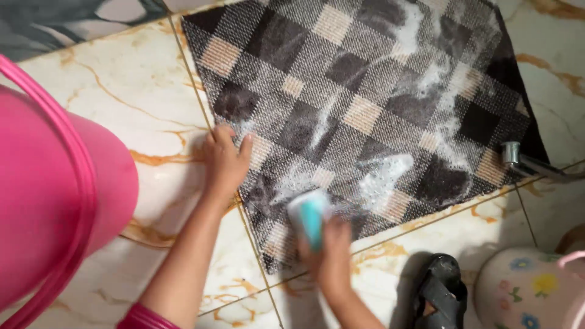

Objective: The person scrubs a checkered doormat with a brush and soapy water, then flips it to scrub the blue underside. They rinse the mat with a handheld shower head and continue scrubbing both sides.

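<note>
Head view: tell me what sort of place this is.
Probably a home bathroom or wash area: wet marble-patterned floor tiles, a pink bucket, a metal tap, and a soapy checked mat under a scrubbing brush.

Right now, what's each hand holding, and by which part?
Right hand grips a teal-and-white scrub brush by its lower end. Left hand holds nothing; it presses the checked mat edge.
</note>
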